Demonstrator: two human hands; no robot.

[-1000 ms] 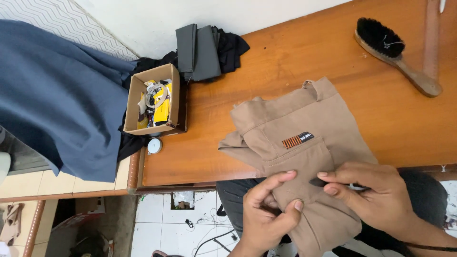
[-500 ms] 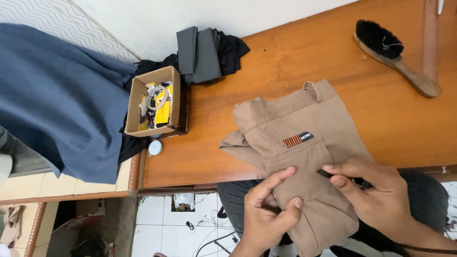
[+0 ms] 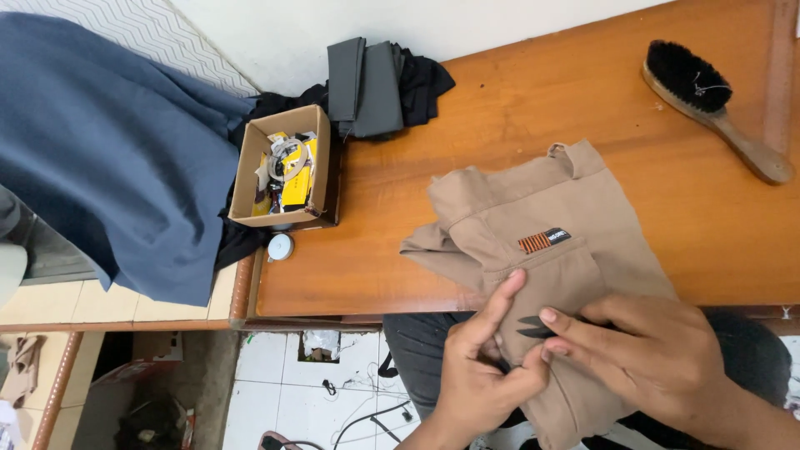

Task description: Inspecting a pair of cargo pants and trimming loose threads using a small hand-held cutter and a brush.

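Folded tan cotton garment (image 3: 550, 250) lies at the near edge of the orange-brown wooden table (image 3: 517, 125), lower part hanging off over the person's lap. Long axis runs from upper right on the table to lower left at the lap; belt-loop end points away from the person. A small striped orange-and-black label (image 3: 543, 240) sits mid-panel. Left hand (image 3: 483, 371) pinches a fold of the fabric between thumb and bent fingers, index finger extended flat along the cloth. Right hand (image 3: 642, 358) grips small dark snips (image 3: 533, 327), fingers closed together around them, blade tips pointing left against the fabric beside the left hand's fingers.
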